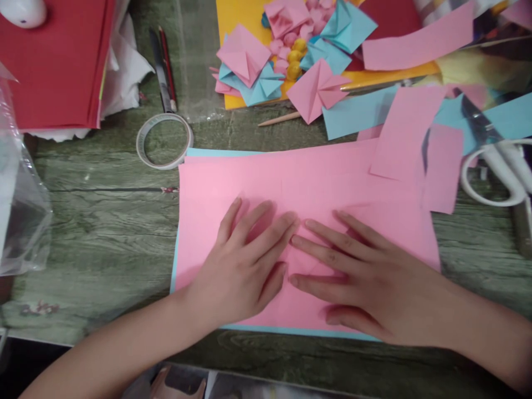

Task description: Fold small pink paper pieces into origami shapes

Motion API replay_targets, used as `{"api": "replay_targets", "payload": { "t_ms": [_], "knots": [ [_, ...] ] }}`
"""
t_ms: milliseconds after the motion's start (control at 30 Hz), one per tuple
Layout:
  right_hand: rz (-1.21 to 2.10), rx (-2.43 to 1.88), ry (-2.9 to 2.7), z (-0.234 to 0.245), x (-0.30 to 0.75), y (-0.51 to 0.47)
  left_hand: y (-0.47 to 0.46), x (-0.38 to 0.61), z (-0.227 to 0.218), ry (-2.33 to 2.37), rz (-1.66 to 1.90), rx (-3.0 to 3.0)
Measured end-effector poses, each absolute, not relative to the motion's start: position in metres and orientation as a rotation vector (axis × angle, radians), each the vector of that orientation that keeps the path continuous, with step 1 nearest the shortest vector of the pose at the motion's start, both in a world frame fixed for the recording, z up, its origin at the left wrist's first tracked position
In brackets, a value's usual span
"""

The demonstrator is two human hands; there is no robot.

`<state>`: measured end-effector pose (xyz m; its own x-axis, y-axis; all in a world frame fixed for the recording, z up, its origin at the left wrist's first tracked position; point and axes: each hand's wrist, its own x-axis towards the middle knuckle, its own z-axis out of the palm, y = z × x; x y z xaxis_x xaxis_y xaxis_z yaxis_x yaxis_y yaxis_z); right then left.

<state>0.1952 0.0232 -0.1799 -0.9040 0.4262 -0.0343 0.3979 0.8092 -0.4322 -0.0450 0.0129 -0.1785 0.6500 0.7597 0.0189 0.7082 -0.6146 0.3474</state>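
The left hand (239, 269) is lying palm down with its fingers loosely spread, and the right hand (369, 280) is facing it in the same pose, fingers fanned. Both are resting on the pink paper (233, 180), the fingertips almost meeting near its middle; neither is visibly gripping anything, though whether a small piece is lying beneath them I cannot tell. The pink paper is lying on the desk (103, 238) in front of the person, with blue paper (224, 152) showing along its edges. A cut pink strip (409, 133) is overlapping its upper right part. White-handled scissors (501, 166) are lying off to the right, while a tape roll (165, 165) is sitting by the upper left corner. Beyond, folded pink and blue origami pieces (318, 91) are crowding around a yellow sheet (233, 22), near a pointed wooden stick (278, 118).
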Motion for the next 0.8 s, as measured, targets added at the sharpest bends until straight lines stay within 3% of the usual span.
{"api": "replay_targets", "payload": {
  "t_ms": [800],
  "knots": [
    [0.631,-0.67,-2.938,-0.1814,0.1951,0.0218,0.012,-0.0437,-0.1772,1.192,0.203,2.538]
  ]
}}
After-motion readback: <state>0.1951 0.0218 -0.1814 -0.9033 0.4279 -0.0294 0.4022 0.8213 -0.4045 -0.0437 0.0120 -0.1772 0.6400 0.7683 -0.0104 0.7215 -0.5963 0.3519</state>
